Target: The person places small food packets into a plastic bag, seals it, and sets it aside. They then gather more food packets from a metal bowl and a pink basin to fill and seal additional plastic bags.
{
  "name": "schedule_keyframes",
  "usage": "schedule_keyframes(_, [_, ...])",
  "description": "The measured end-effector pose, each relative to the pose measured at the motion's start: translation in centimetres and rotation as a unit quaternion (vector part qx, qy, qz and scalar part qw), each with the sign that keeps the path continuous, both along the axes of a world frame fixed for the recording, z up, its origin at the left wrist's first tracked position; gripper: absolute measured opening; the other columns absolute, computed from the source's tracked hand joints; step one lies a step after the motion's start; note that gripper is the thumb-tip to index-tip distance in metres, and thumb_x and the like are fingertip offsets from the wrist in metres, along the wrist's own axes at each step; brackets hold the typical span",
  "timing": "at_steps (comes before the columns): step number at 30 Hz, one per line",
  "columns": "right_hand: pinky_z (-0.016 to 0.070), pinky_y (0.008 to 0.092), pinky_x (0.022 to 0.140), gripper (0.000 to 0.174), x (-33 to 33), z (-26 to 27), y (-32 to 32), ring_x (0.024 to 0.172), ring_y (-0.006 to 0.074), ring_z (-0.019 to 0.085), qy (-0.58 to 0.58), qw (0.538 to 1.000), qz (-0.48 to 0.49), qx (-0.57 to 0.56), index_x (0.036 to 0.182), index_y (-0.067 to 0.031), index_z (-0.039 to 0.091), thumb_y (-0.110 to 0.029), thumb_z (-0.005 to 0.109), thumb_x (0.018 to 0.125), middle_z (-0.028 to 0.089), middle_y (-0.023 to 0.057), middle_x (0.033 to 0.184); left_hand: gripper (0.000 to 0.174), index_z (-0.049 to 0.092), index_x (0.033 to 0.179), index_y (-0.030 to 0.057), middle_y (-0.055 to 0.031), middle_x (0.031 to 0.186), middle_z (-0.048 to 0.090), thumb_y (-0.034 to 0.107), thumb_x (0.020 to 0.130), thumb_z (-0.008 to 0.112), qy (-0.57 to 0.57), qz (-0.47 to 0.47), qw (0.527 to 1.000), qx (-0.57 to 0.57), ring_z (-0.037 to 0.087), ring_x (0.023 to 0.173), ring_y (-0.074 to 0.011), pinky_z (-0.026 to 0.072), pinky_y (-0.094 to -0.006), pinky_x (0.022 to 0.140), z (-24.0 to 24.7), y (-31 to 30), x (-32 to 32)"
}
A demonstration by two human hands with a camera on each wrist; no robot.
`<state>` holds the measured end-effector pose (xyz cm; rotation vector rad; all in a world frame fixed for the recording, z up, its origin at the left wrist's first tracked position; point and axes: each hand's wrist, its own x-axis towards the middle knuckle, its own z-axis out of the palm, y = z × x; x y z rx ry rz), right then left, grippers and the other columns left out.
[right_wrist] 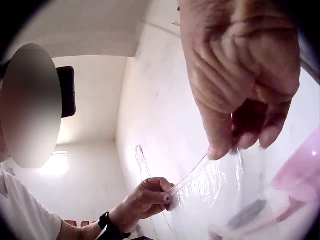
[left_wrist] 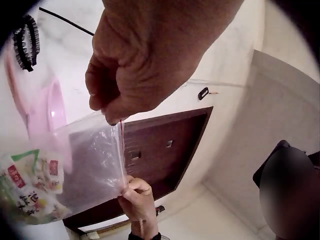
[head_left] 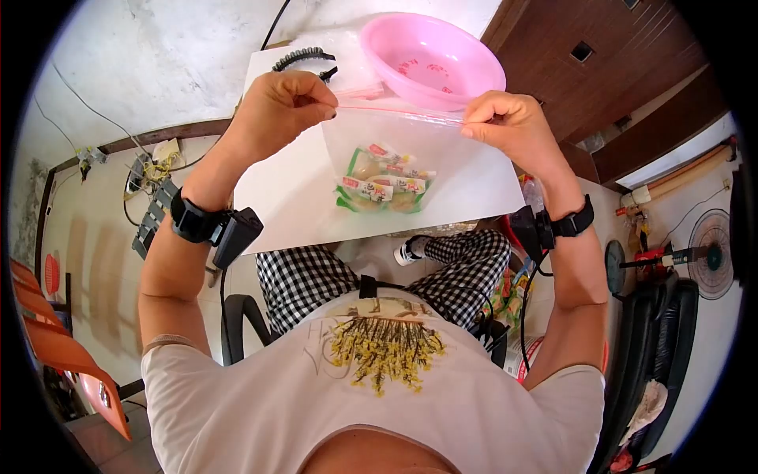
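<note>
A clear zip bag [head_left: 454,150] with a red line along its top edge is stretched between both hands above the white table. My left hand [head_left: 288,107] pinches one top corner between thumb and fingers. At the opposite corner my right hand [head_left: 513,126] pinches the same edge, seen close up in the right wrist view. Several small snack packets [head_left: 383,182], green and white with red labels, lie together in the lower part of the bag. In the left wrist view the packets [left_wrist: 32,187] show through the plastic at the lower left.
A pink basin [head_left: 434,63] stands at the table's far right. Beside it at the back lie a dark toothed hair clip [head_left: 304,55] and clear plastic wrapping [head_left: 343,59]. The white table [head_left: 284,201] ends just before my knees. A fan [head_left: 711,254] is off to the right.
</note>
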<state>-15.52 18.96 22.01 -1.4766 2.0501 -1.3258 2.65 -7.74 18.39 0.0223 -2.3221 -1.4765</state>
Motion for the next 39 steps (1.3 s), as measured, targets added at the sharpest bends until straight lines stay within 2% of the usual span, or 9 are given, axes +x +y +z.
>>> schedule_keyframes(13, [0.0439,0.0195,0.063,0.008,0.8,-1.2,-0.3,0.07,0.0028,0.05,-0.069,0.996,-0.057,-0.012,0.08,-0.0012,0.061,-0.001,0.069,0.08,0.06,-0.0025,0.079,0.007,0.061,0.093,0.0002,0.0026,0.077,0.057,0.004,0.087,0.062,0.055,0.033,0.998,-0.01,0.051,0.07,-0.0036,0.0445,-0.0191,0.064,-1.0,1.1,-0.1])
schedule_keyframes(15, [0.0434,0.0204,0.063,0.008,0.6,-1.6,-0.2,0.07,0.003,0.049,-0.02,0.999,-0.033,-0.004,0.081,-0.0007,0.06,-0.004,0.067,0.082,0.058,-0.0031,0.079,0.006,0.06,0.093,0.0006,0.0024,0.079,0.058,0.006,0.089,0.06,0.045,0.023,0.999,0.001,0.051,0.07,-0.0042,0.0444,-0.019,0.066,-1.6,1.1,-0.2])
schedule_keyframes(19, [0.0422,0.0219,0.065,0.011,-0.8,-2.7,0.2,0.071,0.004,0.047,-0.013,1.0,-0.009,0.007,0.083,-0.0001,0.059,-0.009,0.063,0.087,0.056,-0.0037,0.078,0.004,0.057,0.095,0.0063,-0.0023,0.091,0.063,0.007,0.094,0.054,0.115,-0.04,0.979,0.164,0.058,0.082,-0.0122,0.0467,-0.0273,0.082,-3.6,1.5,-1.5])
schedule_keyframes(22, [0.0406,0.0207,0.065,0.014,-1.5,-2.3,0.6,0.072,0.0035,0.045,0.004,0.997,-0.026,0.072,0.082,-0.0006,0.058,-0.012,0.062,0.088,0.055,-0.0037,0.078,0.006,0.056,0.09,0.0075,-0.0076,0.095,0.065,0.006,0.094,0.052,0.123,-0.091,0.917,0.369,0.064,0.091,-0.0191,0.0506,-0.0324,0.085,-4.2,2.5,-2.1])
schedule_keyframes(23, [0.0417,0.0222,0.065,0.014,-1.9,-2.3,0.5,0.072,0.0056,0.048,0.003,0.996,-0.035,0.086,0.083,-0.0003,0.059,-0.013,0.063,0.087,0.057,-0.0023,0.078,0.008,0.055,0.087,0.007,-0.0108,0.095,0.066,0.005,0.093,0.052,0.12,-0.093,0.901,0.406,0.067,0.094,-0.0247,0.0533,-0.0362,0.084,-4.3,2.8,-2.1])
schedule_keyframes(25, [0.0438,0.0252,0.067,0.016,-2.8,-2.3,0.1,0.072,0.0098,0.053,0.001,0.992,-0.053,0.113,0.085,0.0002,0.06,-0.015,0.065,0.085,0.059,0.0006,0.077,0.007,0.055,0.087,0.0062,-0.0108,0.093,0.067,0.005,0.093,0.052,0.105,-0.026,0.902,0.419,0.068,0.089,-0.0245,0.0544,-0.0351,0.08,-4.0,3.8,-2.6])
schedule_keyframes(28, [0.0464,0.0314,0.071,0.021,-1.8,-2.0,-1.5,0.075,0.0202,0.06,0.24,0.968,-0.074,-0.01,0.091,0.0011,0.062,-0.017,0.068,0.081,0.062,0.0079,0.076,0.006,0.056,0.088,0.0053,-0.0109,0.091,0.067,0.005,0.093,0.053,0.094,0.035,0.901,0.423,0.069,0.085,-0.0236,0.0551,-0.0344,0.077,-3.1,5.2,-2.9])
schedule_keyframes(31, [0.0451,0.0273,0.074,0.023,1.7,-0.6,-4.1,0.082,0.0156,0.057,0.273,0.96,-0.029,-0.057,0.095,0.0038,0.06,-0.012,0.068,0.081,0.062,0.0104,0.089,0.005,0.056,0.088,0.005,-0.01,0.09,0.067,0.005,0.093,0.054,0.097,0.039,0.899,0.425,0.069,0.083,-0.0224,0.0553,-0.0339,0.075,-3.0,5.5,-3.0])
schedule_keyframes(39, [0.0453,0.0244,0.067,0.014,2.9,-0.5,-6.8,0.071,0.0085,0.054,0.077,0.994,0.027,0.072,0.08,0.002,0.063,-0.011,0.068,0.08,0.06,0.002,0.072,0.005,0.055,0.085,0.0018,-0.0099,0.084,0.065,0.002,0.089,0.057,0.11,0.052,0.897,0.425,0.068,0.077,-0.02,0.0569,-0.0298,0.069,-2.7,6.2,-2.6])
